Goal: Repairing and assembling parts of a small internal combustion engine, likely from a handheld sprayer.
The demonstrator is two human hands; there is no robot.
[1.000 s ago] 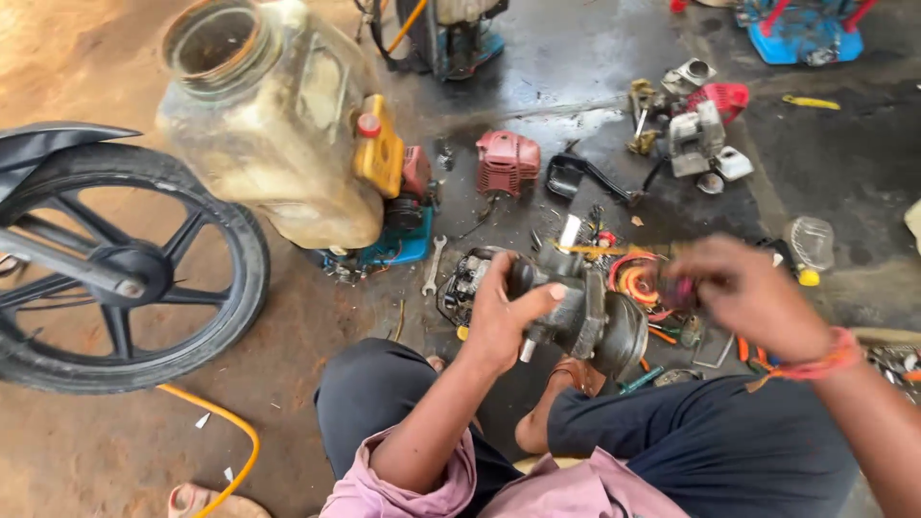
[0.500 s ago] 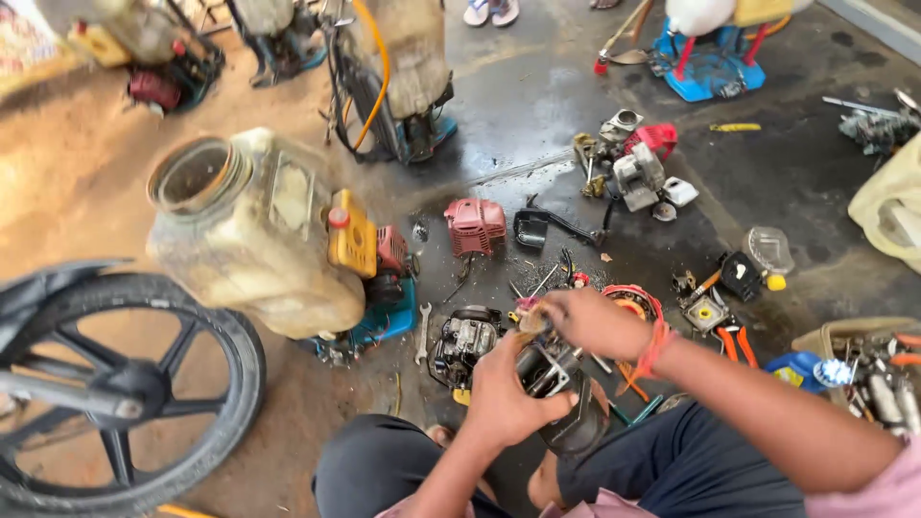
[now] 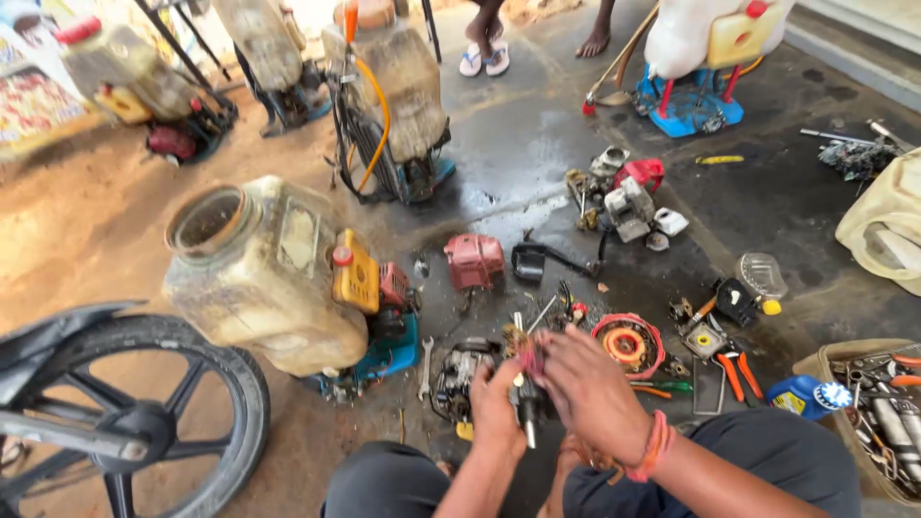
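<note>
I sit on the floor and hold a small dark engine part [image 3: 527, 408] with a metal shaft pointing down in front of my knees. My left hand [image 3: 496, 398] grips its left side. My right hand [image 3: 587, 388], an orange band on the wrist, closes over its top and right side. Just left of my hands lies a small grey engine block [image 3: 459, 376]. A red round starter housing [image 3: 628, 343] lies to the right.
A dirty white sprayer tank [image 3: 259, 273] with a yellow cap piece lies at left by a motorcycle wheel [image 3: 125, 422]. A red engine cover [image 3: 474, 260], pliers [image 3: 737, 374], a spanner [image 3: 424, 366], a tool basket [image 3: 878, 412] and more sprayers [image 3: 389, 96] surround me. Another person's feet [image 3: 484, 58] stand beyond.
My view has tilted up, showing more of the floor ahead. Both hands have drawn together on the engine part, the right one moving in from the side.
</note>
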